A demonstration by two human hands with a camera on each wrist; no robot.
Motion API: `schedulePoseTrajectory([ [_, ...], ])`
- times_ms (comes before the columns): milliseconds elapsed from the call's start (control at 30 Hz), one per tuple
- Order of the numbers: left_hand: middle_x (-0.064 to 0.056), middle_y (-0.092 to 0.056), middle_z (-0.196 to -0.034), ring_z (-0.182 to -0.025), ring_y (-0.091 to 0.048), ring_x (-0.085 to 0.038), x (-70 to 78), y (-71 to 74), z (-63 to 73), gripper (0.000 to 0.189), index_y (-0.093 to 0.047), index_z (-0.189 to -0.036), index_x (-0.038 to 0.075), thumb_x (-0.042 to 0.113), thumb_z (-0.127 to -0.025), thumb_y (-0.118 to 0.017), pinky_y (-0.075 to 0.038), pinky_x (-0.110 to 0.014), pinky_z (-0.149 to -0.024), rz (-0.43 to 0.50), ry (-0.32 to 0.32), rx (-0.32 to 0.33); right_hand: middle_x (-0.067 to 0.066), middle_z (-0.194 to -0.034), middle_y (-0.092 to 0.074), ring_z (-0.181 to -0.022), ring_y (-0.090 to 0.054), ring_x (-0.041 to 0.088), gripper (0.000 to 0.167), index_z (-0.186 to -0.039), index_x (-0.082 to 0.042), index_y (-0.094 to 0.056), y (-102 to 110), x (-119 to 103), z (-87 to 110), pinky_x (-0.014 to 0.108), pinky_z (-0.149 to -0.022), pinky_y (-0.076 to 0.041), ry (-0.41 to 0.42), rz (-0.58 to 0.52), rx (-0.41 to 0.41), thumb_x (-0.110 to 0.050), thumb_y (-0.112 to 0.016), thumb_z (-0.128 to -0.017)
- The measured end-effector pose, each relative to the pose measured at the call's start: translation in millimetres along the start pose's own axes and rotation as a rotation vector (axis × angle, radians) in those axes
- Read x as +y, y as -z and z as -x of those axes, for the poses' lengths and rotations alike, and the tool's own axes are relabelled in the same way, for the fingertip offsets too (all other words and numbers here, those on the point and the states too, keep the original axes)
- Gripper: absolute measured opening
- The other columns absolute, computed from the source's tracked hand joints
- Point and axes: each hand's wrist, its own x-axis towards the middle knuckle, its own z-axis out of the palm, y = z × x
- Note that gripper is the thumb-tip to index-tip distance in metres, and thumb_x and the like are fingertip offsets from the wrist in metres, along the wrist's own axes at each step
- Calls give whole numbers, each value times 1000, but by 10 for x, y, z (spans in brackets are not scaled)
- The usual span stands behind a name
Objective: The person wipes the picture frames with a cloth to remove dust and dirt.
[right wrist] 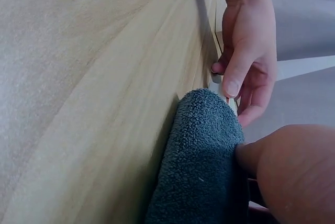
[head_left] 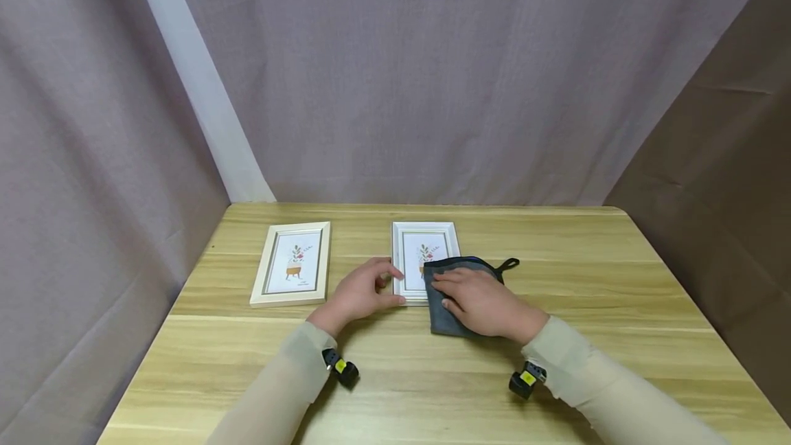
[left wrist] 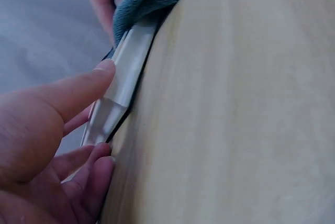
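Note:
A white picture frame (head_left: 402,287) lies on the table, its print of a potted plant half covered. With thumb and curled fingers, the left hand (head_left: 363,288) holds its near left corner; in the left wrist view the thumb (left wrist: 86,90) touches the frame's side (left wrist: 131,62). Over the frame's right part lies a grey-blue cloth (head_left: 446,318) with a dark border and a loop. The right hand (head_left: 485,302) rests flat on this cloth, pressing it against the frame. In the right wrist view the cloth (right wrist: 201,150) hangs over the frame's near edge.
A cream picture frame (head_left: 262,280) with a similar print lies left of the left hand. The wooden table (head_left: 395,383) ends at grey curtains (head_left: 395,74) behind and a brown curtain (head_left: 711,177) on the right.

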Motion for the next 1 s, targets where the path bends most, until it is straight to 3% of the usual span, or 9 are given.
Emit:
schedulePoseTrajectory([
  [267, -6, -57, -162, -110, -66, -19, -19, -4, 6, 42, -77, -126, 28, 42, -90, -93, -54, -45, -98, 0, 7, 16, 18, -152, -64, -134, -64, 36, 42, -149, 1, -66, -30, -41, -64, 55, -111, -51, 63, 30, 21, -17, -64, -111],
  [533, -4, -59, -160, -108, -66, -18, -23, -3, -10, 42, -77, -125, 29, 43, -89, -94, -55, -45, -98, -8, 6, 18, 16, -154, -64, -133, -63, 34, 43, -151, -2, -65, -67, -140, -144, 50, -108, -54, 70, 46, 21, -18, -66, -111],
  [800, 4, -68, -139, -103, -65, -15, -43, -9, -28, 44, -74, -124, 31, 47, -89, -93, -55, -42, -89, -70, -20, 27, 15, -154, -64, -132, -63, 32, 43, -151, -2, -65, -99, -233, -232, 47, -107, -53, 79, 69, 26, -16, -65, -111],
  [1000, 3, -69, -118, -97, -64, -15, -50, -14, -30, 55, -68, -135, 31, 49, -89, -93, -54, -41, -84, -85, -11, 15, 15, -153, -64, -132, -63, 33, 42, -150, 0, -65, -129, -268, -260, 48, -108, -53, 72, 67, 33, -15, -65, -110],
])
